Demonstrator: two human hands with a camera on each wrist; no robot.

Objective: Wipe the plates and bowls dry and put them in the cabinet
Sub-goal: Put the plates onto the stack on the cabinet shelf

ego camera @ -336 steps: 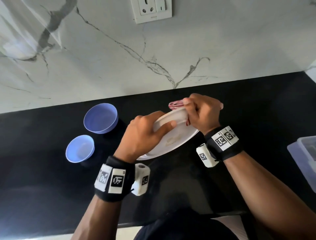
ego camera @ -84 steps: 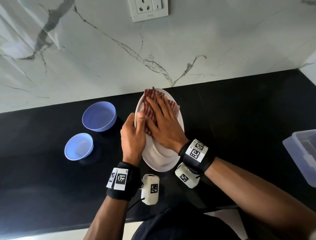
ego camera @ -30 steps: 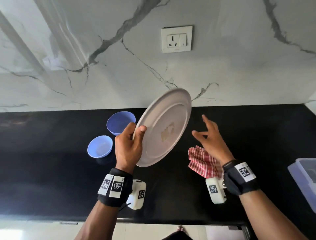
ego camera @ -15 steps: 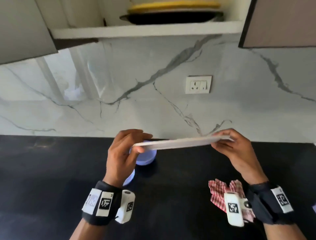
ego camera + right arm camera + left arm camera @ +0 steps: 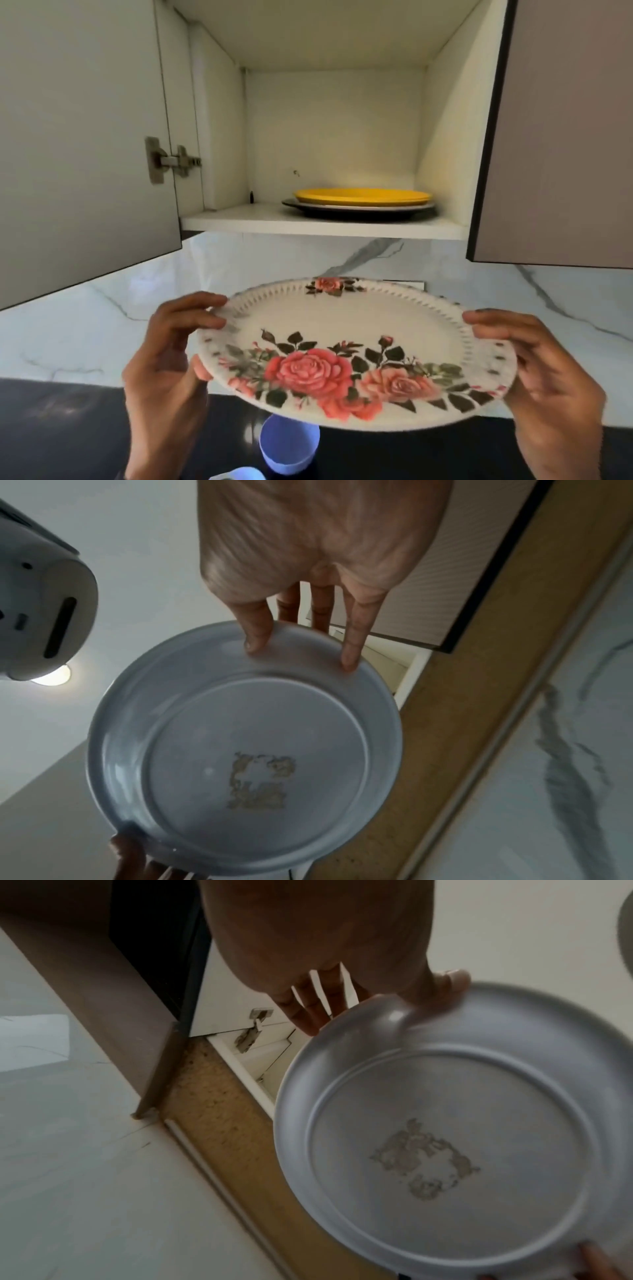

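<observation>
White round plate printed with red roses [image 5: 346, 346], held level in the air below the open cabinet [image 5: 329, 222]; left hand [image 5: 164, 359] and right hand [image 5: 548, 370] each clamp opposite rims. Yellow plate [image 5: 361, 196] lies stacked on the shelf; blue bowl [image 5: 289, 445] stands on the black table [image 5: 68, 428]

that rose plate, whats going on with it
A person holds the rose-patterned plate by its rim, left hand on one side and right hand on the other, just below the open wall cabinet. It is not on the shelf yet. A yellow plate already sits there on a dark plate. Two blue bowls wait on the black counter below.
</observation>
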